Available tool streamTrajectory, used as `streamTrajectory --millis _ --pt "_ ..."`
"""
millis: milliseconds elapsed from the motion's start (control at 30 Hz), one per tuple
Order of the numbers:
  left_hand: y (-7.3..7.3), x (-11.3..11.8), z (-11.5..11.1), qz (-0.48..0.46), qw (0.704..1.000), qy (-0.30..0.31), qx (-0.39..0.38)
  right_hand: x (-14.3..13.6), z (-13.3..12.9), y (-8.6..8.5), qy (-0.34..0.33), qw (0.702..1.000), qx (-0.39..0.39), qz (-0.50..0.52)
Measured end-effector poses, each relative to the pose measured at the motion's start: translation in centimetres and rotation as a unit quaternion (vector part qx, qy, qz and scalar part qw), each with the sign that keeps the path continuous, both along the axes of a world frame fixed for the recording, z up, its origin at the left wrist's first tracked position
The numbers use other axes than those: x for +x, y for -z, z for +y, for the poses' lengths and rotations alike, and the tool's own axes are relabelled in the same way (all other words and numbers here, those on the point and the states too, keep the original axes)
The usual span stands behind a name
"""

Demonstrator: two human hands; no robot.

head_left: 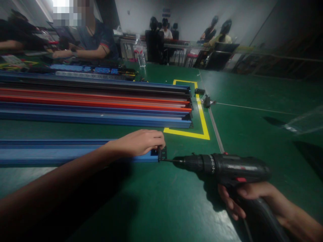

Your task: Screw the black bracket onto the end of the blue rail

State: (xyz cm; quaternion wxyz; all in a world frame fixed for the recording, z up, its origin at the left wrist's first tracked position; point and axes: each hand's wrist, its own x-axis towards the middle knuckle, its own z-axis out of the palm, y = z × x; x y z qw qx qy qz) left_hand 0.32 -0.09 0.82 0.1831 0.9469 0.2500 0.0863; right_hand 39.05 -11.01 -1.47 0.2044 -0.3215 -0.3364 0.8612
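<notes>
My right hand is wrapped around the grip of a black cordless drill with red details. Its long thin bit points left and meets the lower corner of a black end cap. That cap sits at the right end of a blue metal channel lying on the green table. From above, my left hand is closed over the channel's end, with curled fingertips on the end cap. The fingers partly hide the cap and the channel behind it.
Beyond lie several long blue, red and black channels side by side. Yellow tape marks the table near their ends, beside small black parts. A plastic bottle stands farther back. A person sits across the table.
</notes>
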Motion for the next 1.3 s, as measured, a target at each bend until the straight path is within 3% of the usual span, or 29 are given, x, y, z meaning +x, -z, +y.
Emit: streamTrajectory --millis 333,600,867,1100,1300 --pt "0.14 -0.02 0.03 0.007 1.000 0.000 -0.007 -0.01 -0.11 -0.18 0.002 1.000 -0.002 0.009" --pt "-0.04 -0.05 -0.05 -0.002 1.000 0.002 -0.009 -0.55 -0.21 0.38 0.044 0.998 -0.026 0.037" --pt "0.08 -0.07 0.01 -0.003 1.000 0.000 -0.010 -0.19 -0.04 -0.08 0.016 0.999 -0.018 0.025" --pt "0.52 -0.23 0.23 -0.003 1.000 0.000 -0.005 -0.17 -0.32 0.41 0.048 0.997 -0.041 0.049" --pt "0.56 -0.34 0.22 -0.012 1.000 0.005 -0.005 0.13 -0.18 0.56 0.037 0.996 -0.063 0.050"
